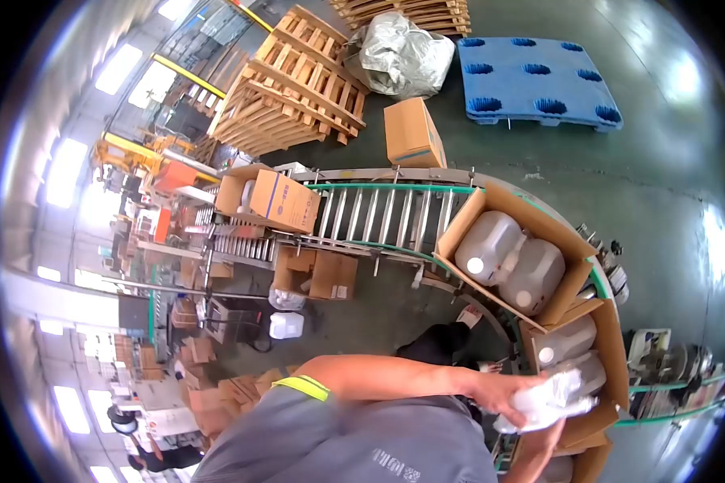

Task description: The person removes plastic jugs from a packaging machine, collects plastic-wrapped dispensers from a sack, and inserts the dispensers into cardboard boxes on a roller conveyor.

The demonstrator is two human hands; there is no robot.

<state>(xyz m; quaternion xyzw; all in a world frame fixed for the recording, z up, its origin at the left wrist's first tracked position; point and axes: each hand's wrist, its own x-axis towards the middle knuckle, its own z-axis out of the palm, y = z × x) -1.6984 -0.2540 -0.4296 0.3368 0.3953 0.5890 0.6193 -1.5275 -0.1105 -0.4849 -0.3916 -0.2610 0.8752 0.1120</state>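
My left hand [501, 396] reaches across from the left with its fingers wrapped round a crumpled white plastic bundle [549, 401]. From below, my right hand [546, 435] comes up against the same bundle, which hides its fingers. Directly under and behind the bundle stands an open cardboard box [616, 362] with translucent plastic jugs [568, 340] inside. Farther along the curve, another open cardboard box [576, 233] holds two translucent jugs [532, 274] with white caps. Part of a third open box [596, 463] shows below my right arm.
A roller conveyor [374, 213] curves past me, carrying an open carton [286, 201] farther left. Beyond it are a closed carton [413, 133], stacked wooden pallets [298, 84] and a blue plastic pallet [540, 80]. A white jug [286, 325] lies on the floor. Another person [169, 459] is far left.
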